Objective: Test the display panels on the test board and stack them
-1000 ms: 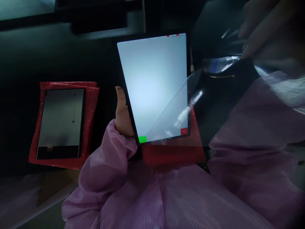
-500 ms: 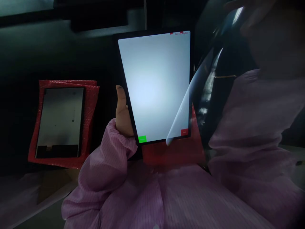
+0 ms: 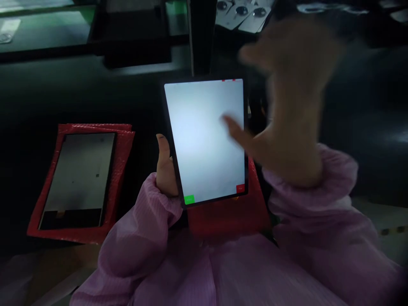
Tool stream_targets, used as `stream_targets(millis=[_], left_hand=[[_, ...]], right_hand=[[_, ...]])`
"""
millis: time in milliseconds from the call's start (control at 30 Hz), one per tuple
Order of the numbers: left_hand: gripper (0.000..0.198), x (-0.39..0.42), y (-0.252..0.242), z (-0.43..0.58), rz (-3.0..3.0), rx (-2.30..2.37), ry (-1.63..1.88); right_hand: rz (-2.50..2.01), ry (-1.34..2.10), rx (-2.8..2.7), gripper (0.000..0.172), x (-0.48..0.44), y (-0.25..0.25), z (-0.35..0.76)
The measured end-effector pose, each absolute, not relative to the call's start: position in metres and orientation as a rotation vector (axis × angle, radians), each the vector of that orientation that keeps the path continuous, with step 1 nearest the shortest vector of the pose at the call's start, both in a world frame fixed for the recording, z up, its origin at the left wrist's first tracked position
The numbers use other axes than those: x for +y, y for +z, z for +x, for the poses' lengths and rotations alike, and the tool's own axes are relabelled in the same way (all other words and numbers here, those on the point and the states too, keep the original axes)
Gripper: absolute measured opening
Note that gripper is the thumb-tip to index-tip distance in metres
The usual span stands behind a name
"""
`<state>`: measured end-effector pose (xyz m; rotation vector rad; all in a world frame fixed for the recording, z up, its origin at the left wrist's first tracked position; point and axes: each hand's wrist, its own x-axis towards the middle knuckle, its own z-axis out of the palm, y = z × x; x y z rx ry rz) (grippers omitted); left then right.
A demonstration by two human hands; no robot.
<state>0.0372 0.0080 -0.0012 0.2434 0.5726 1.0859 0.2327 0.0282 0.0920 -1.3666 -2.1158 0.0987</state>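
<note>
My left hand (image 3: 165,170) supports a lit tablet (image 3: 207,140) from its left side, the thumb sticking up beside the frame and the other fingers hidden behind. The screen glows white, with a green box at its lower left and a red box at its lower right. My right hand (image 3: 290,93), smeared by motion, is raised over the tablet's right side. Its thumb is spread away from the other fingers, and nothing shows in its grasp. Below the tablet lies a red sheet or bag (image 3: 226,219), partly covered by it.
To the left, a grey display panel (image 3: 79,174) with a black lower strip rests on red bubble-wrap bags (image 3: 123,170). Several white cards with dark round spots (image 3: 245,12) are at the top. A dark ledge (image 3: 137,51) stands at the back left.
The clear film that hung from the tablet's lower right is off the screen. My right hand has swung from the upper right toward the tablet. The tablet sits lower in view.
</note>
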Motion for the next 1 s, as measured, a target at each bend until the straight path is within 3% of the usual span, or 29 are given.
stream_targets(millis=[100,167,233,367,433,800,1000], left_hand=[[0.072,0.006,0.001,0.040,0.245,0.546,1.084],[0.075,0.006,0.005,0.042,0.229,0.559,1.124],[0.075,0.006,0.008,0.044,0.218,0.575,1.144],[0.073,0.007,0.014,0.045,0.178,0.598,1.150],[0.072,0.008,0.015,0.044,0.165,0.572,1.129],[0.079,0.006,0.013,0.037,0.253,0.431,1.006],[0.062,0.012,0.002,0.037,0.248,0.548,1.222]], right_hand=[[-1.192,-0.090,-2.452,0.089,0.017,0.072,0.212],[-1.171,-0.113,-2.518,0.090,0.015,0.061,0.204],[-1.191,-0.158,-2.520,0.075,0.013,0.056,0.199],[-1.207,-0.292,-2.504,0.025,0.008,0.058,0.192],[-1.197,-0.325,-2.495,0.020,0.007,0.061,0.192],[-1.246,-0.184,-2.409,0.047,0.018,0.083,0.230],[-1.401,-0.031,-2.183,0.057,0.020,0.094,0.244]])
